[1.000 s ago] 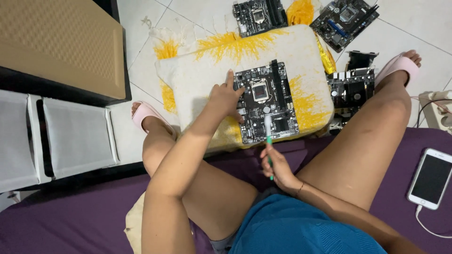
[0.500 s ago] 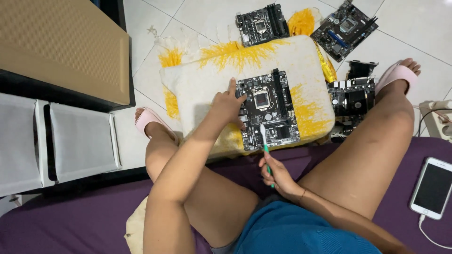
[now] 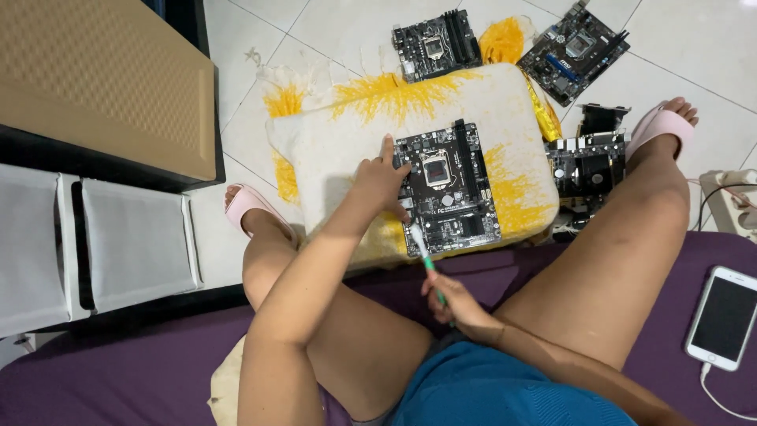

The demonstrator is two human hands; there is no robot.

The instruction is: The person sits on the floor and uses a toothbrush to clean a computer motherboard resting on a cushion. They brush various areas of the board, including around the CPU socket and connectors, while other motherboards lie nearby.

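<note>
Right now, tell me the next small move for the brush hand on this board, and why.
Probably sweep the toothbrush a little further up the motherboard. The right hand holds it by the green handle with the bristles just at the board's near left edge, while the left hand presses on the board's left side, steadying it on the white-and-yellow cushion.

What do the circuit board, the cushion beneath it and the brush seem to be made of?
Circuit board: rigid black laminate, matte, studded with metal parts. Cushion: soft woven fabric, cream and yellow, wrinkled. Brush: probably plastic, smooth green-and-white handle, gripped by the right hand.
</note>
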